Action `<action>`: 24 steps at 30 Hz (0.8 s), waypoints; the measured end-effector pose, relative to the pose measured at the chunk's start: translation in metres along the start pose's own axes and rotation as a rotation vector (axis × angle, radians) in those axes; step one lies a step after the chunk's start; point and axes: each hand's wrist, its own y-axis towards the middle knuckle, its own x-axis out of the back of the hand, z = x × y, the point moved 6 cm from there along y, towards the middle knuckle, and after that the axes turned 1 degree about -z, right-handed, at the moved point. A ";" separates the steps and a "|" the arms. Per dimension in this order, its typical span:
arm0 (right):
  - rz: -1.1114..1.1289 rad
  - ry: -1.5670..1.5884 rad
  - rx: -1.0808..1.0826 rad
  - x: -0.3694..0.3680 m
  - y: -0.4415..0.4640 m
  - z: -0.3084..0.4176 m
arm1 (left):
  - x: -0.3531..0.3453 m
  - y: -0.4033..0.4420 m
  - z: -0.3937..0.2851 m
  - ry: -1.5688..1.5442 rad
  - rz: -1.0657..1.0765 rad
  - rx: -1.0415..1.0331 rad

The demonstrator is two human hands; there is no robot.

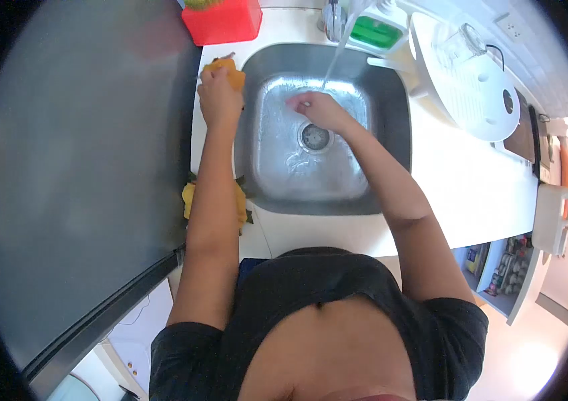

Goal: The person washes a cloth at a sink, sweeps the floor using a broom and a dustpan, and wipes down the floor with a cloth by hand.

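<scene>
Yellow-orange and soft-looking, the yellow piece (232, 75) sits at the tabletop's (464, 180) left edge, beside the sink's (394, 154) far left corner. The left hand (220, 97) grips it, fingers closed on its near side. The right hand (318, 110) is over the basin, near the lower end of the water stream (338, 59) and beyond the drain (315, 138); its fingers curl inward, but whether they hold the pinkish bit at their tips cannot be told. A second yellow piece (241, 200), with green tips, lies partly under the left forearm, by the near left corner. Beyond the sink stands a red container (224, 25). The step in hand looks like rinsing; the next move would call for steady left fingers and the right hand under the stream.
</scene>
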 end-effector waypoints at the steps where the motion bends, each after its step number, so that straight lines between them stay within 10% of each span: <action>1: -0.003 -0.003 0.009 0.004 0.005 0.025 | 0.001 0.001 -0.002 -0.106 -0.045 -0.044; 7: -0.398 0.369 0.029 0.033 0.040 0.053 | -0.010 0.004 -0.056 -0.961 0.476 -0.018; 11: -0.498 0.255 -0.032 0.055 0.050 0.042 | -0.017 0.037 -0.054 -1.020 0.463 -0.322; 13: -0.715 0.057 0.097 0.079 0.062 0.069 | -0.003 0.062 -0.033 -0.784 0.020 -0.237; 16: -0.880 -0.047 0.153 0.095 0.101 0.082 | 0.001 0.064 -0.033 -0.879 0.135 -0.142; 18: -1.181 -0.816 0.049 0.101 0.118 0.093 | 0.002 0.055 -0.034 -0.900 0.195 -0.107; 24: -1.086 -0.736 0.114 0.085 0.182 0.036 | -0.021 0.043 -0.012 -0.976 0.247 0.040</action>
